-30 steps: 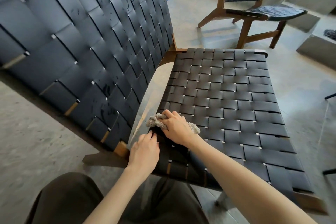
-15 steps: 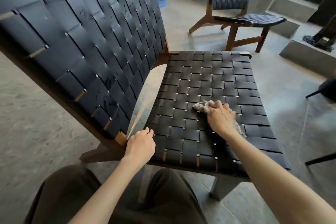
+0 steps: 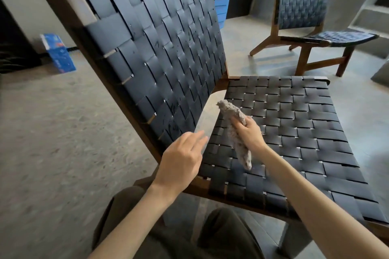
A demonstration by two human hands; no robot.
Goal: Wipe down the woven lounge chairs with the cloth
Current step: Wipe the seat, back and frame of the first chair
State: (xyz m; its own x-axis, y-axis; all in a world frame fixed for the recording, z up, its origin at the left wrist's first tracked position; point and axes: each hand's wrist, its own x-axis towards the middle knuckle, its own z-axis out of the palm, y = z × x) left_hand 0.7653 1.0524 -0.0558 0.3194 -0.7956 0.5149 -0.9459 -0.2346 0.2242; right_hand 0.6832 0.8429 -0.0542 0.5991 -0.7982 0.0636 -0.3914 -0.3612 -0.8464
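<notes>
Two woven lounge chairs are sharing this grey floor (image 3: 63, 132), and we are starting with the big one. The near chair (image 3: 168, 48) is filling most of our view, its dark strap backrest leaning away to the left and its seat stretching out to the right. The far chair (image 3: 303, 0) is standing well apart at the upper right. A stack of blue boxes (image 3: 220, 4) is sitting behind the near backrest, and a single blue box (image 3: 59, 52) is sitting by the left wall.

Now the hands. The left hand (image 3: 181, 160) is hovering where seat meets backrest, fingers straight and close together. It is blurred, and we cannot tell whether it is touching the weave. The right hand (image 3: 250, 134) is gripping the cloth (image 3: 230, 111) over the seat, fingers curled tight round its bunched middle. One end is poking up and the other is hanging toward the straps.
</notes>
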